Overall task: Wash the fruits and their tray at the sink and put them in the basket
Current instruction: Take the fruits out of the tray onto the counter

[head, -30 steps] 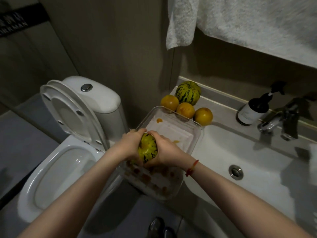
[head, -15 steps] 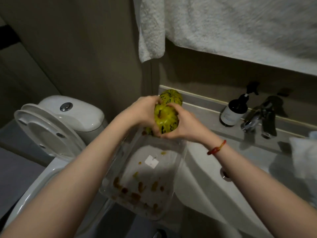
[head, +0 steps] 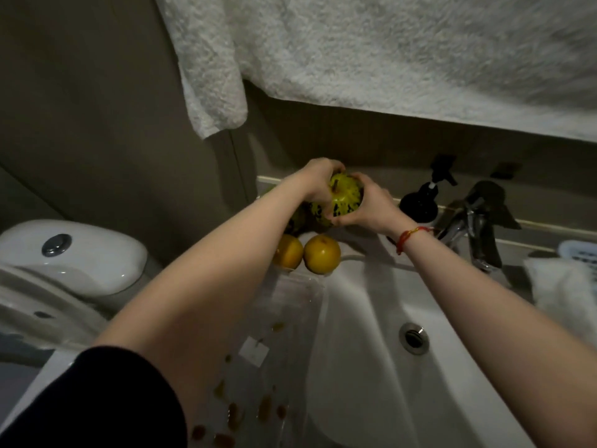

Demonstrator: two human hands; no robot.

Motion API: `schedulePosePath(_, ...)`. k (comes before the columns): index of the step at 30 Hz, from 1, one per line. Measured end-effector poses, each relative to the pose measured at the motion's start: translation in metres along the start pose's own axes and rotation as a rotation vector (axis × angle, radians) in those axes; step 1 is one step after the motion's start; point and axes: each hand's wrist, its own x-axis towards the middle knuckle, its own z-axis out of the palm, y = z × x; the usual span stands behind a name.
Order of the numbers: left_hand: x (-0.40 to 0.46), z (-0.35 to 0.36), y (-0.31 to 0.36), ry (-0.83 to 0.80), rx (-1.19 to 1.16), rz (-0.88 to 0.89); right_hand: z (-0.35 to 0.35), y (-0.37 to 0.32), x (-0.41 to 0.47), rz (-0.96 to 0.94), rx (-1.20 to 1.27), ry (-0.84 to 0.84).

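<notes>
Two hands clasp one striped green-yellow melon: the left hand curls its fingers over the far-left side, the right hand wraps it from the right. They hold it above the far-left ledge of the sink, over another striped melon. Two orange fruits sit just nearer on the ledge. The clear plastic tray, smeared with residue, lies at the sink's near-left edge. A black pump bottle and faucet stand to the right.
</notes>
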Motion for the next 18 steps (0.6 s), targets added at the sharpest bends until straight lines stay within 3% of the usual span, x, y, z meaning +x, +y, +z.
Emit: schedulePosePath(18, 0.011, 0.029, -0.013, -0.082, 0.012, -0.041, 0.025, 0.025, 0.004, 0.111, 0.035, -0.062)
